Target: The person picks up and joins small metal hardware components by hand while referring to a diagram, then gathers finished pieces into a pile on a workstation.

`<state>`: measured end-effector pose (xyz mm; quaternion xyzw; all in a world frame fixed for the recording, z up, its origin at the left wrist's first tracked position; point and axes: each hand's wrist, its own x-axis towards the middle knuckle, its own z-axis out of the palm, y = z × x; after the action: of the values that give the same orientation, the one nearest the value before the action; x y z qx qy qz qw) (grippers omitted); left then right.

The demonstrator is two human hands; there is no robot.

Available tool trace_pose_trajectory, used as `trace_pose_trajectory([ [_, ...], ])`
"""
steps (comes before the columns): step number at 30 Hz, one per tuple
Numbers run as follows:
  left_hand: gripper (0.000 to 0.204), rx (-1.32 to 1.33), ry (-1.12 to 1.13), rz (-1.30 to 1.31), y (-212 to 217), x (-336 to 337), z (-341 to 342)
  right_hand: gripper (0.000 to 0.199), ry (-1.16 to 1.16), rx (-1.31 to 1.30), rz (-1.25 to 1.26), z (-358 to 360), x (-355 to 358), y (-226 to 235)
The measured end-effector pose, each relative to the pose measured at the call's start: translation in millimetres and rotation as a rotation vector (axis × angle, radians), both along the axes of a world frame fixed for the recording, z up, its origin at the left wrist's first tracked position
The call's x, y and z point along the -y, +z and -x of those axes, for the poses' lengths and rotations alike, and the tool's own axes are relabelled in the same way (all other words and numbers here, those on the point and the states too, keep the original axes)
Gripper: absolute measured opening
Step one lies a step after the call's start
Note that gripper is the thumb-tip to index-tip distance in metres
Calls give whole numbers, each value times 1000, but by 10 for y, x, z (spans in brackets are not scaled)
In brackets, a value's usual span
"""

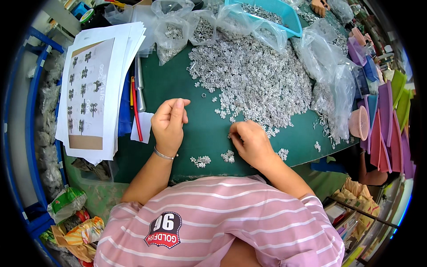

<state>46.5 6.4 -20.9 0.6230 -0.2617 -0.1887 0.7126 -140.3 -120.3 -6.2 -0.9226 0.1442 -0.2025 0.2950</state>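
Observation:
My left hand [169, 123] is raised over the green table, its fingers curled in and the thumb lying along the index finger. Whatever it may hold is hidden. At the near edge of a big heap of small silvery metal pieces [253, 75], my right hand [251, 141] is closed in a pinch. A tiny bit of silvery metal seems to show at its fingertips. Between my forearms lie two little piles of the same pieces, a wider pile [201, 161] on the left and a smaller pile [228, 156] nearer my right hand. Another small cluster [282, 154] sits beside my right wrist.
Printed sheets [91, 93] lie at the left, with a red pen [137, 115] beside them. Clear bags of metal parts [171, 38] and a light-blue tray [291, 22] stand behind the heap. Coloured plastic bins [384, 120] line the right. Another person's hand [319, 7] shows at the far edge.

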Motion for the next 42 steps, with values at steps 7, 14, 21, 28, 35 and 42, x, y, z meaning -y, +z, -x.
trace_pose_trajectory([
  [7,24,-56,-14,7,60,-11,-7,19,119,89,-27,10,132,90],
  [14,23,-64,-15,-2,67,-5,-6,17,73,78,-25,18,121,-22],
  [21,36,391,-444,-145,273,3,187,18,-163,220,-971,314,257,220],
  [28,30,731,-620,48,282,174,424,16,-152,177,-1200,297,-10,294],
  [35,9,456,-593,-198,231,144,376,15,-102,75,-32,304,12,21],
  [42,6,315,-583,-313,243,49,406,12,-212,55,-696,280,-21,-4],
])
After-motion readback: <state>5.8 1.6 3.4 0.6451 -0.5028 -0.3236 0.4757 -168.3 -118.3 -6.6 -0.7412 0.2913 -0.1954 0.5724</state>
